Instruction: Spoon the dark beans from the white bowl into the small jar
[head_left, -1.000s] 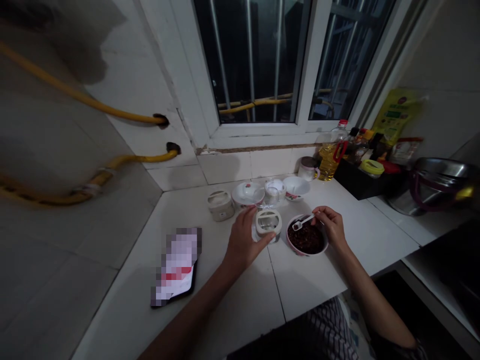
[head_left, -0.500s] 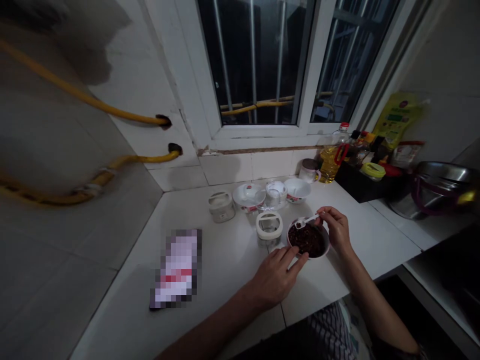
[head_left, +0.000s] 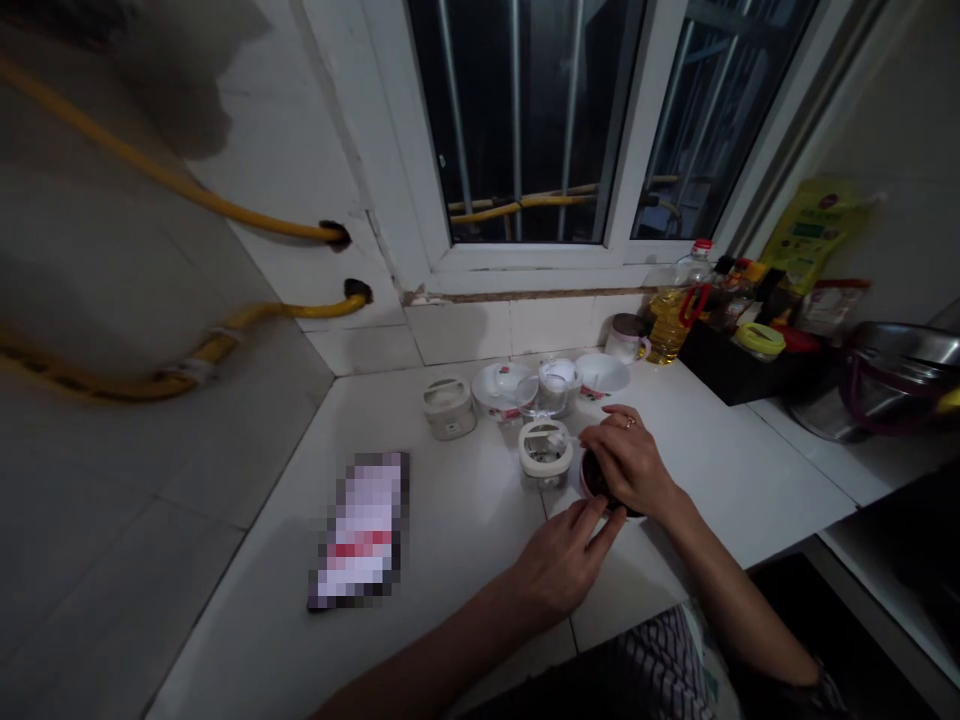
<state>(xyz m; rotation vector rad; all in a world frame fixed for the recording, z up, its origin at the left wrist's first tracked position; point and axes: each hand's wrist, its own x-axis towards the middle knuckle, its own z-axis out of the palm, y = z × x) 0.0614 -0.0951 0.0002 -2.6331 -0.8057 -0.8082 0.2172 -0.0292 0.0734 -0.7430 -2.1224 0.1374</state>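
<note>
My right hand (head_left: 636, 462) pinches a small white spoon (head_left: 559, 440), whose bowl is over the mouth of a clear jar with a white rim (head_left: 531, 468). Beneath that hand stands a bowl (head_left: 582, 486) of dark red, flaky food that looks like chili, mostly hidden by my fingers. My left hand (head_left: 556, 566) has its fingertips on the near rim of this bowl, holding it on the white counter. Whether the spoon carries anything is too small to tell.
Behind the jar stand another lidded jar (head_left: 448, 410), a bowl with a floral pattern (head_left: 504, 402), a small container of white powder (head_left: 558, 378) and a second white bowl (head_left: 602, 386). An oil bottle (head_left: 666, 325) and a steel pot (head_left: 900, 375) are at right. A blurred phone-like object (head_left: 360, 535) lies left.
My right hand has carried the spoon left from above the bowl of dark red food to the jar's mouth. My left hand stays at the bowl. The view has shifted slightly.
</note>
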